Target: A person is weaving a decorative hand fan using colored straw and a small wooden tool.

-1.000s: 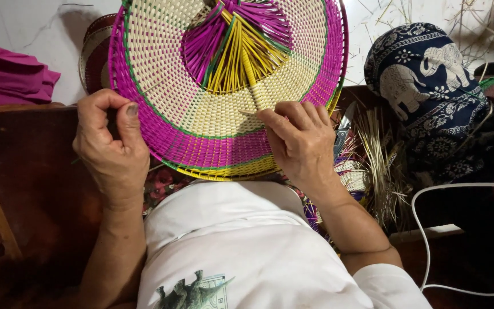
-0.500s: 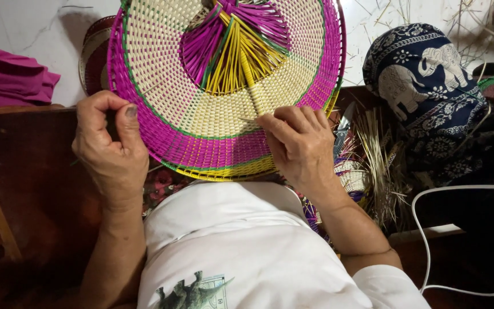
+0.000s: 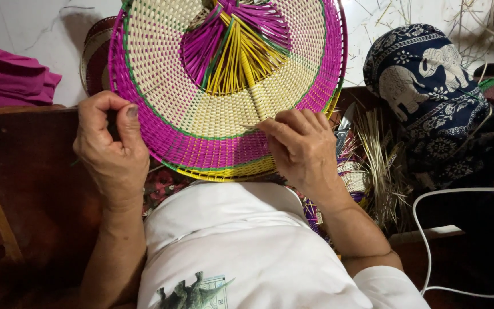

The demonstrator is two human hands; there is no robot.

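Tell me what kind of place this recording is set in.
Probably a home handicraft workspace: a part-woven fan in pink and cream held by both hands, loose straw strands beside it, and another woven piece on the white floor.

No package, sign or screen shows here; the only printed thing is a small pale rectangular patch with a green animal figure [image 3: 195,289] on the white shirt, low in the view, well below both hands and nearer the left wrist than the right
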